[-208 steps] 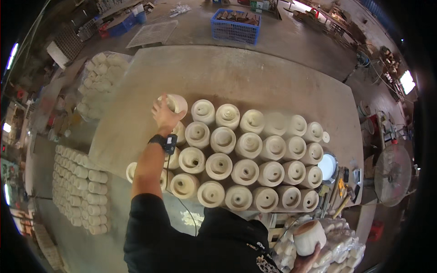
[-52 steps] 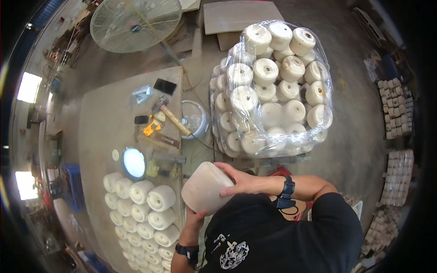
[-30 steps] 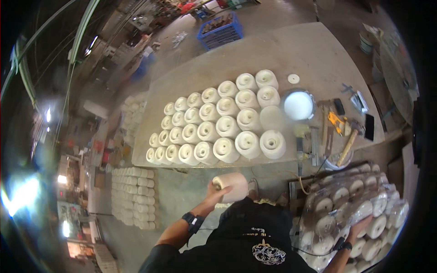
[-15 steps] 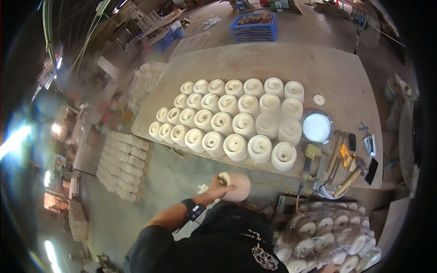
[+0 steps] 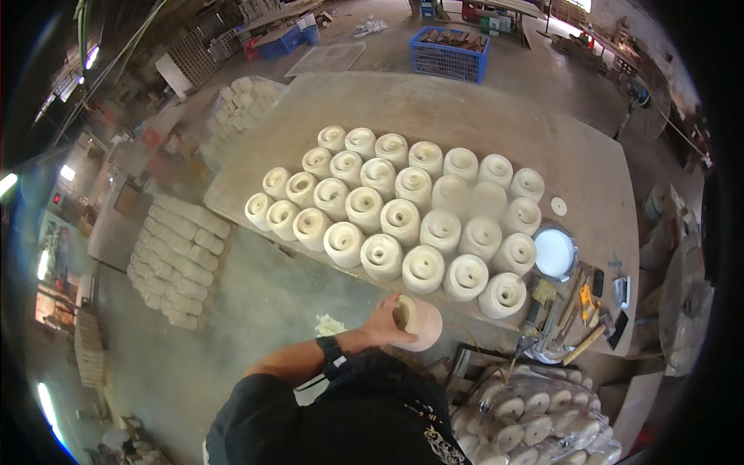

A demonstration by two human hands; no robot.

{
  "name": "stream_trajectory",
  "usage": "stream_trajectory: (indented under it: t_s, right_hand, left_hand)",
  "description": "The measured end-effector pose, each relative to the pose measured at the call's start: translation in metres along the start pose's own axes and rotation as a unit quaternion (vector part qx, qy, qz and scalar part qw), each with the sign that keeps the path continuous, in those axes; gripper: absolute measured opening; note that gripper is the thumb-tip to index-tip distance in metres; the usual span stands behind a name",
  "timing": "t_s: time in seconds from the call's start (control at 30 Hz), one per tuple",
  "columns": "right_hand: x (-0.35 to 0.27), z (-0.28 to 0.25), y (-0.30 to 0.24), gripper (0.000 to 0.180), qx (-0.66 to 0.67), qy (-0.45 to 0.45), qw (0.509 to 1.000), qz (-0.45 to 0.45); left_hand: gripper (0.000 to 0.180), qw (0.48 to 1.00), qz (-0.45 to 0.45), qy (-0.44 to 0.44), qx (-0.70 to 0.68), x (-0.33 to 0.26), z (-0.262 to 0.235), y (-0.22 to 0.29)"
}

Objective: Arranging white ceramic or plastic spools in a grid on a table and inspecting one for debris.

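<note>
Rows of moulds [image 5: 403,221] stand on the table [image 5: 465,108], tools [image 5: 577,310] at their right, crate [image 5: 449,54] behind.

Pottery workshop, rows of pale clay moulds [image 5: 403,221] on a big worktable [image 5: 496,116], hand tools [image 5: 577,310], dusty concrete floor [image 5: 256,310]

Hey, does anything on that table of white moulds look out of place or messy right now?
Mostly tidy: the white moulds stand in neat rows. Only a small white disc lies loose beside them, and tools are strewn by the white bowl.
</note>
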State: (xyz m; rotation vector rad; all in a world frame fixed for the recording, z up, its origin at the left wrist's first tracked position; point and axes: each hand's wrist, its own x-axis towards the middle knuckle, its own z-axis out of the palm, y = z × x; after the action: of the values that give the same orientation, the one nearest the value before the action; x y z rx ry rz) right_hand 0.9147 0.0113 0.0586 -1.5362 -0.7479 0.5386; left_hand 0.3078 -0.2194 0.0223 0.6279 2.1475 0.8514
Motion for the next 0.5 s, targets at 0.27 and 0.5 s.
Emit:
stream_trajectory:
  t_s: [0.27,0.5]
  right_hand:
    - [-0.153,0.083,-0.05,0.074,0.186,-0.164,0.95,0.19]
    - [-0.335,0.223,-0.075,0.074,0.19,-0.295,0.839,0.417]
  left_hand:
    - [0.128,0.994,0.1,0.032,-0.023,0.014,-0.1,-0.068]
    - [0.125,0.977,0.146,0.148,-0.042,0.042,-0.219,-0.093]
